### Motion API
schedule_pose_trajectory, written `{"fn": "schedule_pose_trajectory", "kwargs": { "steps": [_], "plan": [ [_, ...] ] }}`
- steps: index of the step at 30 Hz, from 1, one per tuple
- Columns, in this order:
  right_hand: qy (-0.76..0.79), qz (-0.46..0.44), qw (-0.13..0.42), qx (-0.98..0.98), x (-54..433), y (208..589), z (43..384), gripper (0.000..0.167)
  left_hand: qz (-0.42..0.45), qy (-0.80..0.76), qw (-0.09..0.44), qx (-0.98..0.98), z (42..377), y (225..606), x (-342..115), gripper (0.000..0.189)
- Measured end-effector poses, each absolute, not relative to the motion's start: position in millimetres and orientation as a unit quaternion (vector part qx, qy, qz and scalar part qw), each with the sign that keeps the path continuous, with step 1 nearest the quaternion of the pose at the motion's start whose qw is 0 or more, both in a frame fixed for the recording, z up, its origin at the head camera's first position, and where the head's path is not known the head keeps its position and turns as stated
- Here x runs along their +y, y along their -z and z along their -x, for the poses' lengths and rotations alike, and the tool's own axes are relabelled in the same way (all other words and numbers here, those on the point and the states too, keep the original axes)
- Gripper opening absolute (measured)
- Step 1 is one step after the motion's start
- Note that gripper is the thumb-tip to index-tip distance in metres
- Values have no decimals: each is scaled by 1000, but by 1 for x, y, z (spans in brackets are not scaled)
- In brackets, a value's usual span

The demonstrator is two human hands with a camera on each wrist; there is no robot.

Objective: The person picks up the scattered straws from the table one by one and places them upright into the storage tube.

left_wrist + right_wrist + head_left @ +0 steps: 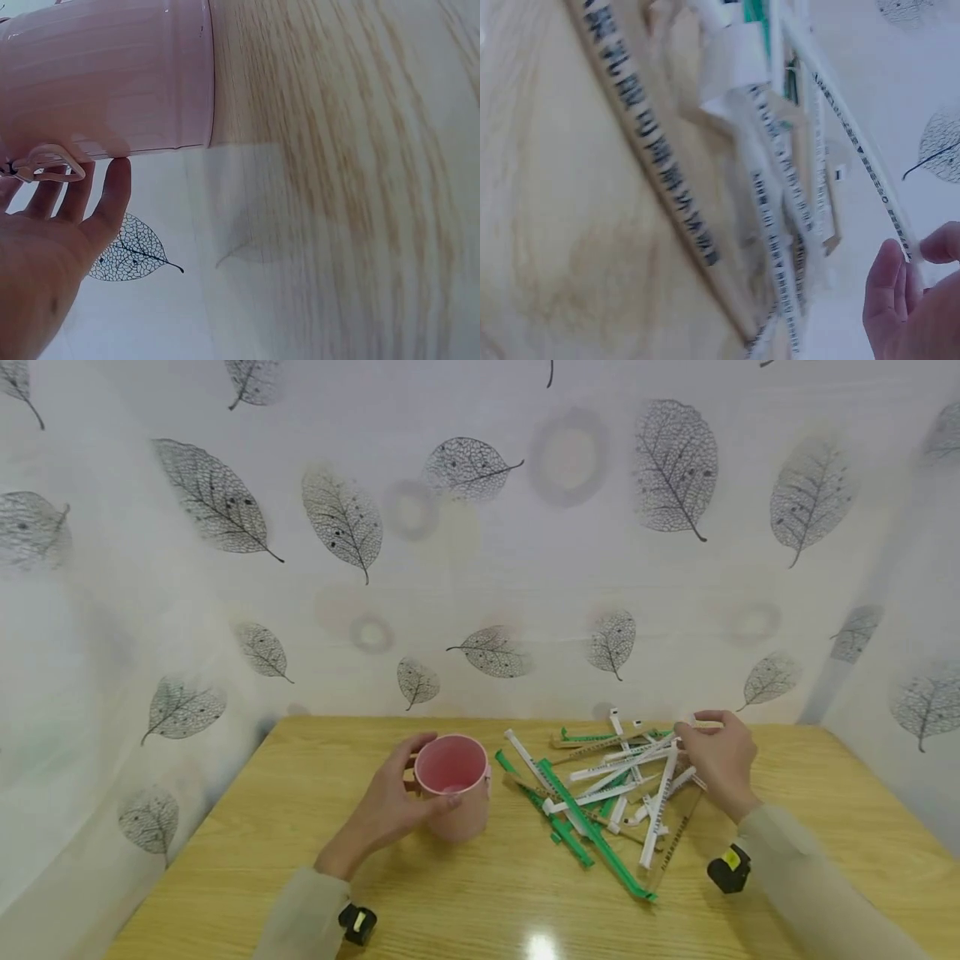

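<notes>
My left hand (393, 802) holds a small pink metal bucket (457, 814) upright on the table, thumb on the near side and fingers round the far left side. In the left wrist view, the fingertips lie along the bucket wall (105, 82) beside a small pink handle loop (56, 161). At the far right of a loose pile of wrapped straws, my right hand (720, 758) pinches one end of a white wrapped straw (859, 146) between thumb and fingers. The pile mixes white, brown and green straws (600, 839), crossing one another, with printed lettering on many.
The wooden table (247, 843) runs back to a pale curtain (480, 568) with a leaf print, which also closes off both sides. A green straw at the pile's front reaches toward the near edge. Black wrist devices (729, 868) sit under both sleeves.
</notes>
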State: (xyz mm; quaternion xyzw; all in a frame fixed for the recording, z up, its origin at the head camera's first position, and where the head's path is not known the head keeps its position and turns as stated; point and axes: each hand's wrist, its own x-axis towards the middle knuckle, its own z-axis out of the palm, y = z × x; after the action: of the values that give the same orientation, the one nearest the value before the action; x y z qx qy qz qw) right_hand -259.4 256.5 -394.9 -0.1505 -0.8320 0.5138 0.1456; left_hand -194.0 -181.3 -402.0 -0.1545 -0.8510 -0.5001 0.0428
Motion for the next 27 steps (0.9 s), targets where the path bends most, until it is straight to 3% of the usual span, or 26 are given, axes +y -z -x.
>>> {"fn": "schedule_pose_trajectory", "kwargs": {
  "steps": [6, 13, 20, 27],
  "plan": [
    [-529, 95, 258, -803, 245, 372, 256, 37, 158, 506, 41, -847, 194, 403, -180, 88],
    [-501, -32, 355, -789, 227, 341, 253, 28, 150, 508, 37, -848, 193, 404, -179, 85],
    [-516, -139, 376, -756, 200, 310, 251, 31, 150, 516, 29, -843, 192, 404, -175, 86],
    [-582, -247, 361, -685, 153, 270, 244, 26, 143, 522, 27, -841, 191, 403, -173, 83]
  ]
}}
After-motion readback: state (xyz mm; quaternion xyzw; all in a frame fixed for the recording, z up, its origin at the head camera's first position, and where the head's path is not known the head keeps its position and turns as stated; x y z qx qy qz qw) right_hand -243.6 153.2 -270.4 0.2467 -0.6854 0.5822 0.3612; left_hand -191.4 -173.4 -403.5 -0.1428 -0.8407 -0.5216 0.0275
